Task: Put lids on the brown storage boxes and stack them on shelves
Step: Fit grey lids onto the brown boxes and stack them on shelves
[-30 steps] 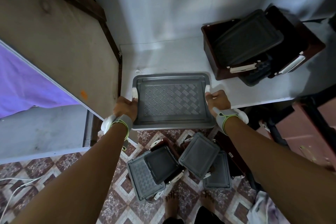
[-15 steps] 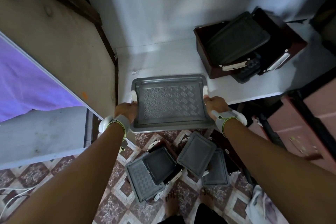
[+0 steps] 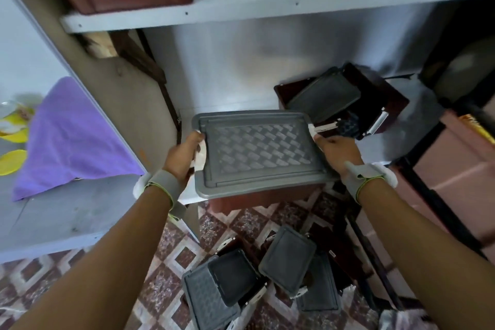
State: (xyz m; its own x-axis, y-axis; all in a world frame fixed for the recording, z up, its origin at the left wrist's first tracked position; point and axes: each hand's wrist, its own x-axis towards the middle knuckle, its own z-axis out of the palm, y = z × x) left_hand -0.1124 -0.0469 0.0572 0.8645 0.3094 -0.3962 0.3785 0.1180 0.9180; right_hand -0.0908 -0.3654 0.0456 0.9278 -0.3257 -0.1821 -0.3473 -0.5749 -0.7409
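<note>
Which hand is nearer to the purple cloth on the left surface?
Left. The left hand holds the lidded box at its left end, the side facing the purple cloth. The right hand holds the box's right end, farther from the cloth.

Head view, close, looking forward-down at shelf, floor.

Dim, motion-blurred, wide-angle edge distortion

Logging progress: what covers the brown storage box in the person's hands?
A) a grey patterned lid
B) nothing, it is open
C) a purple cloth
A: a grey plastic lid with a woven pattern lies on the brown plastic storage box that the left hand and right hand hold by its ends.
</note>
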